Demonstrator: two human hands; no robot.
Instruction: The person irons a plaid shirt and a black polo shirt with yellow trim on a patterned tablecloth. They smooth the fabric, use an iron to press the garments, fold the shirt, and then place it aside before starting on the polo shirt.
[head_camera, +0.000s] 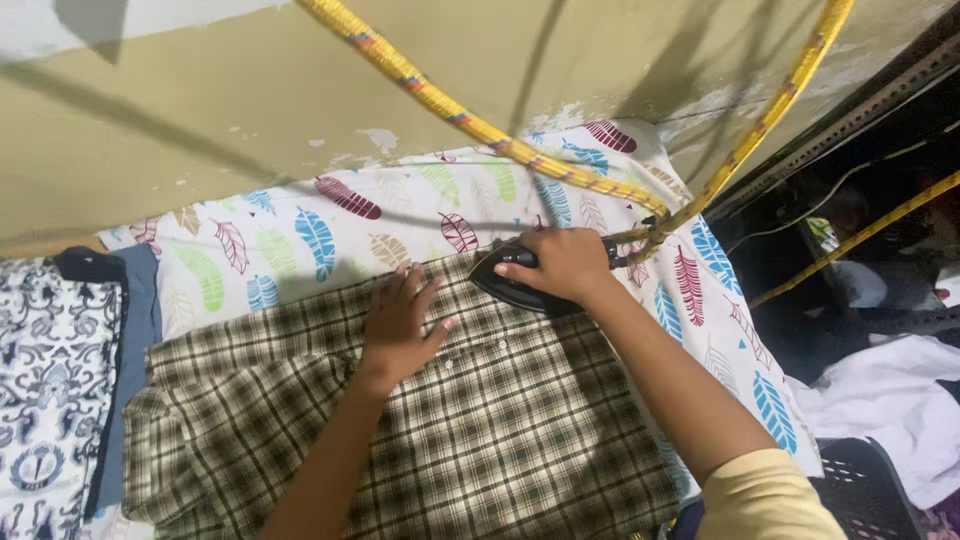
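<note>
Right hand (565, 262) grips a black iron (510, 285) on a plaid shirt (500, 420).
Left hand (400, 325) lies spread flat beside the iron; the shirt looks soft, likely shifting easily.

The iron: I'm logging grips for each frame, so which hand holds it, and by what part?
The right hand grips the black iron by its top handle; the left hand lies flat on the plaid shirt.
</note>
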